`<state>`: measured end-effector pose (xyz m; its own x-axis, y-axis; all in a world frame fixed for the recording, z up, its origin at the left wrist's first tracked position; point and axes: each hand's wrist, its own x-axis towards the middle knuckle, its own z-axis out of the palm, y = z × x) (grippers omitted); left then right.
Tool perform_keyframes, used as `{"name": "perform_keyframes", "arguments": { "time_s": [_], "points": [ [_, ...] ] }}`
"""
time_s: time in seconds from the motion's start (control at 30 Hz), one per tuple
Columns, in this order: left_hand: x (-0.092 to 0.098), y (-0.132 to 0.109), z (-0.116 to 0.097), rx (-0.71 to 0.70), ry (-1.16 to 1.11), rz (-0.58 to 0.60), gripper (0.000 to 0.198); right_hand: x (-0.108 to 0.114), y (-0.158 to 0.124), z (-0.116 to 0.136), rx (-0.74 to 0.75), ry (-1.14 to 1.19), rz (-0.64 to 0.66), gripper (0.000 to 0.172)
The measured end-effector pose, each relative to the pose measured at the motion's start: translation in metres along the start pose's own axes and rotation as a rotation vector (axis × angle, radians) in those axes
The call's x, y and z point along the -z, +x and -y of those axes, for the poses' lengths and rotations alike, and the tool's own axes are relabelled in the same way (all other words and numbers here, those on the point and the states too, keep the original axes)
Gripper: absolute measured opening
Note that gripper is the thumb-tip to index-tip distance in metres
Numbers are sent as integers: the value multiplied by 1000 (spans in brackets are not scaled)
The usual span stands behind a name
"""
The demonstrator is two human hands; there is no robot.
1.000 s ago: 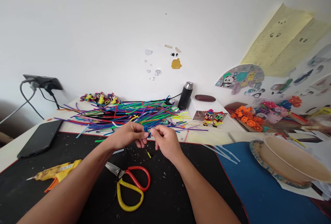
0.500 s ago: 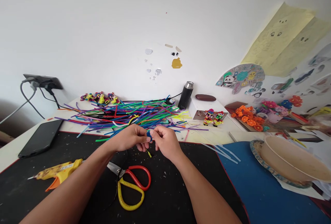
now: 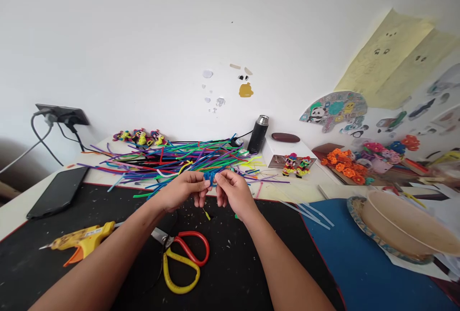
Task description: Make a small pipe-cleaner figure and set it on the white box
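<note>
Between my two hands is a small coil of blue pipe cleaner (image 3: 209, 177), pinched from both sides above the black mat (image 3: 230, 263). My left hand (image 3: 189, 187) grips its left side with thumb and forefinger. On the right side my right hand (image 3: 232, 190) holds it in the same kind of pinch. Its lower part is partly covered by my fingertips. A heap of coloured pipe cleaners (image 3: 143, 160) lies just behind my hands. Below them on the mat rest scissors (image 3: 183, 263) with one red and one yellow handle. A short yellow-green scrap (image 3: 206, 214) lies under my fingers.
A yellow glue gun (image 3: 84, 240) and a black phone (image 3: 57, 193) lie at the left. Behind stand a black flask (image 3: 258, 134), a white box (image 3: 287, 145) and small pipe-cleaner figures (image 3: 297, 166). At the right are clear sticks (image 3: 312, 215) and a beige bowl (image 3: 406, 220).
My fingertips have shifted upward around the blue coil, so more of it shows. The lower fingers of both hands have loosened and hang down. The view has tilted slightly.
</note>
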<state>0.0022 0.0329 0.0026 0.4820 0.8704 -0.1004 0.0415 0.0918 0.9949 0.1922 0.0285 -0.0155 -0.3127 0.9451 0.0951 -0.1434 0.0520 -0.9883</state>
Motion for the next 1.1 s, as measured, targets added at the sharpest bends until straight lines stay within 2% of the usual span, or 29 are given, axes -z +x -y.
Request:
{"name": "perform_keyframes", "arguments": {
  "time_s": [0.17,0.43,0.57,0.8,0.97,1.1],
  "points": [
    [-1,-1,0,27,-56,33,50,-1,-1,4,-29,46,-17,46],
    [-1,-3,3,62,-115,194,45,-2,-3,5,-131,147,78,44],
    [1,-3,5,102,-153,214,45,-1,-4,6,-129,133,87,42],
    [3,-3,7,132,-231,174,44,-1,-2,4,-101,129,47,40],
    [5,3,8,120,-274,36,48,0,1,0,-69,130,-38,41],
    [4,6,7,103,-250,-57,49,-1,2,-4,-22,42,-43,37]
  ]
}}
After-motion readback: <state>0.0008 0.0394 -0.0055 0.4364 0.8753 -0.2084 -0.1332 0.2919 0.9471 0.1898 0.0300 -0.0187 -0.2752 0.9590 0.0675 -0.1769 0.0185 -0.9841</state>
